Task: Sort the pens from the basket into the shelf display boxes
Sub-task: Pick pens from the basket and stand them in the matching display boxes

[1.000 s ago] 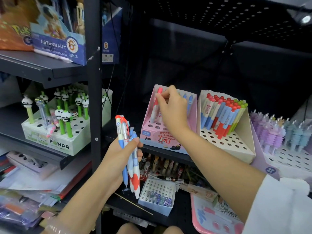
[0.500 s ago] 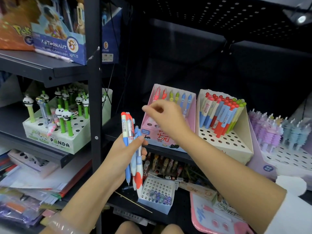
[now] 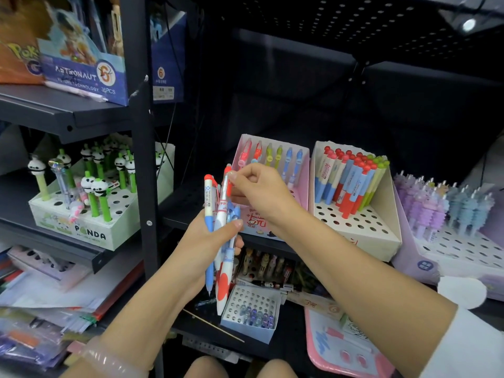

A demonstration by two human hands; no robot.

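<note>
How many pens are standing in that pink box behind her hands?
6 show in the pink box, in one back row: two red at left, two green in the middle, two blue at right. The right hand may hide others lower down.

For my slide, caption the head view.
Right hand pinches a red-capped pen from the bunch in the left hand.

Upright pens [image 3: 222,227] before pink box [image 3: 301,170]

Your right hand [image 3: 261,192] has left the pink display box [image 3: 272,186] — a red pen [image 3: 257,152] now stands in its back row — and come back to the bunch of pens [image 3: 222,236] in your left hand [image 3: 210,246], pinching a red-capped pen [image 3: 226,186] at its top.
</note>
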